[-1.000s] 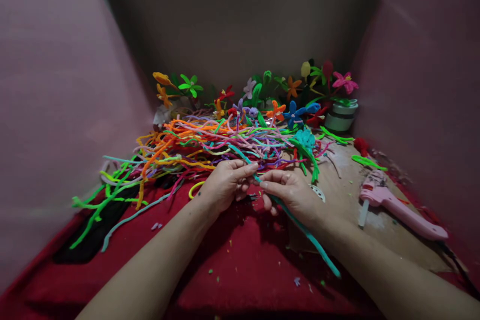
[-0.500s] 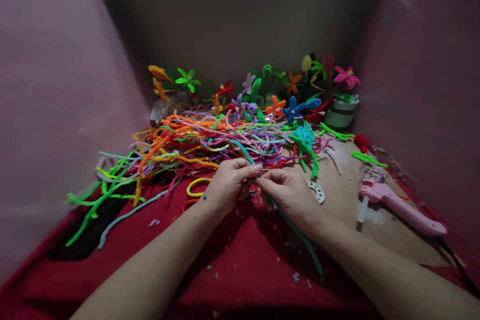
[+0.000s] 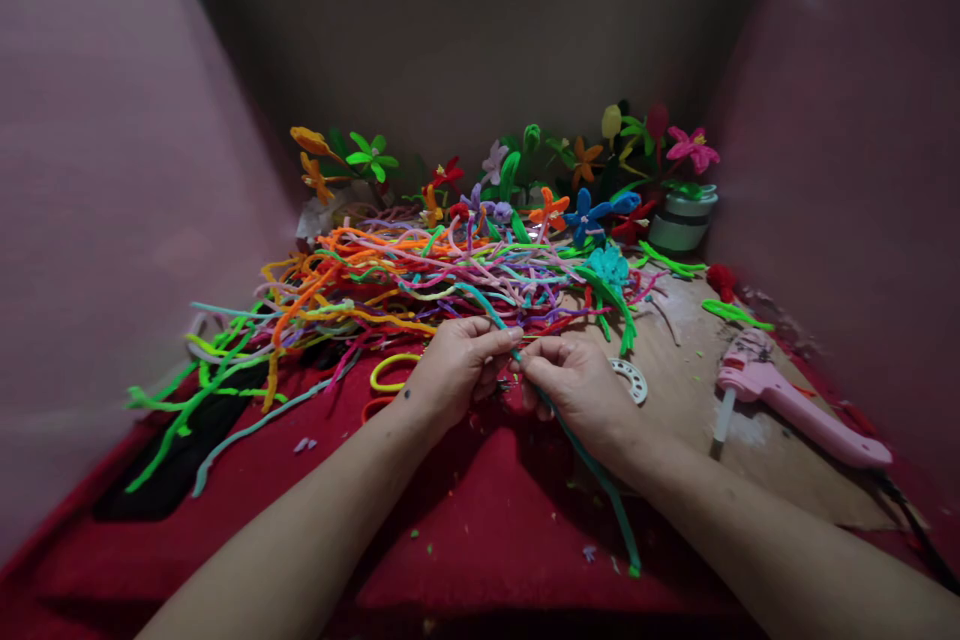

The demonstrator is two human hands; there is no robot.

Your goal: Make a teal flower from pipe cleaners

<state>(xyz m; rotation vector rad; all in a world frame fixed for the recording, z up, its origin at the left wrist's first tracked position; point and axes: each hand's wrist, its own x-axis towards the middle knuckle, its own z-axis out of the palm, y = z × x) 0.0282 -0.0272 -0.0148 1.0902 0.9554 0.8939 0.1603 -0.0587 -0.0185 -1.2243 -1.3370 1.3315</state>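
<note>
A teal pipe cleaner point(image 3: 600, 473) runs through both hands, its free end hanging down toward the front of the red cloth with a bright green tip. My left hand point(image 3: 461, 370) pinches it between thumb and forefinger, and its other end sticks up over the pile. Close beside it, my right hand point(image 3: 574, 380) grips the same pipe cleaner, fingers curled. Just behind the hands spreads a heap of many-coloured pipe cleaners point(image 3: 405, 270). Scissors with a yellow and a red handle loop point(image 3: 394, 375) lie partly under my left wrist.
On the right, a pink glue gun point(image 3: 802, 410) rests on a cardboard sheet point(image 3: 675, 390). A white disc with holes point(image 3: 628, 382) is near my right hand. Pipe-cleaner flowers and a striped pot point(image 3: 684, 220) line the back wall. A dark flat object point(image 3: 165, 465) lies left on the red cloth point(image 3: 465, 560).
Both hands stay nearly in place, a little of the teal pipe cleaner now showing between them. Its hanging end sits slightly lower, with the green tip in sight.
</note>
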